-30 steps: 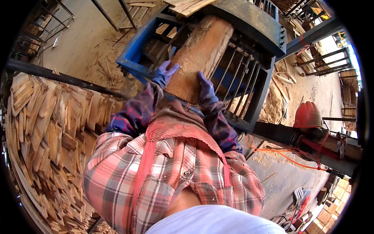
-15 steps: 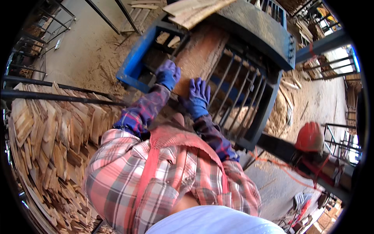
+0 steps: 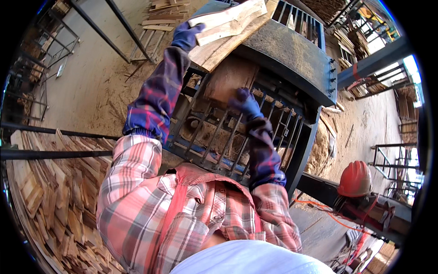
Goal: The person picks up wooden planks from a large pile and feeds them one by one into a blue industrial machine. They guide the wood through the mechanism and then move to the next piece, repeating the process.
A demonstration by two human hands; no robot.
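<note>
My left hand [image 3: 186, 36], in a purple-blue glove, reaches up to the far left of the blue-framed machine. Its fingers close round the near end of a pale wooden board [image 3: 228, 26], which lies on another board [image 3: 214, 54] atop the machine. Beneath the dark cover [image 3: 287, 48], a wide reddish-brown plank [image 3: 230, 78] sits on the metal bars, its far end hidden. At the plank's near right corner is my right hand [image 3: 247, 103], gloved too. Its fingers look bent and are smeared, so their grip is unclear.
Parallel bars [image 3: 219, 137] span the machine's near opening, with sawdust below. A big stack of split wood [image 3: 59, 196] stands at my left behind a black rail [image 3: 54, 154]. On the right, a red hard hat [image 3: 355, 179] rests on a dark beam, near an orange cord [image 3: 335, 218].
The brown plank has moved farther under the cover. My left hand has left it and gone up to the pale board; my right hand has followed the plank forward.
</note>
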